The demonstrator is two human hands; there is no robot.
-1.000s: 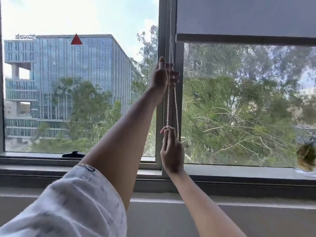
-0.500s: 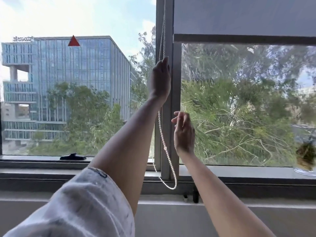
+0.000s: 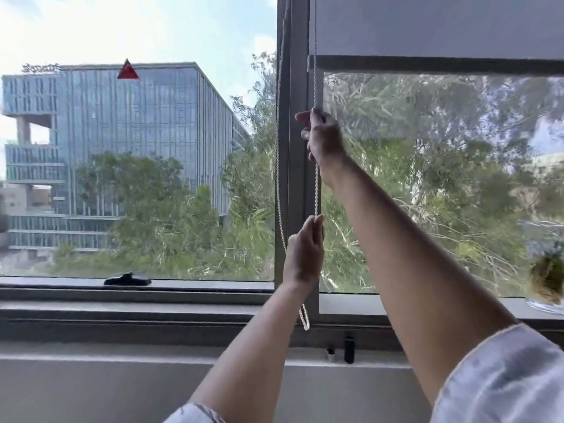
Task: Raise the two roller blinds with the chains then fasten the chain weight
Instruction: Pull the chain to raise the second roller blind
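Observation:
A white bead chain (image 3: pixel 316 190) hangs along the dark window mullion (image 3: pixel 297 178). High up, my right hand (image 3: pixel 323 138) is shut on the chain, just below the bottom bar (image 3: pixel 427 64) of the grey right roller blind (image 3: pixel 427 22). Lower down, my left hand (image 3: pixel 305 254) grips the same chain near the sill. A second strand (image 3: pixel 278 148) runs down the left side of the mullion, and the chain's loop end (image 3: pixel 304 322) dangles under my left wrist. The right blind covers only the top of its pane. No blind shows over the left pane.
A black window handle (image 3: pixel 126 280) lies on the left sill. A glass vessel with a plant (image 3: pixel 546 285) stands on the sill at far right. Two small dark fittings (image 3: pixel 349 349) sit on the wall ledge below the mullion.
The hands have swapped heights: my right hand went up and took the chain high, and my left hand came down and grips it low. The view shifted slightly left.

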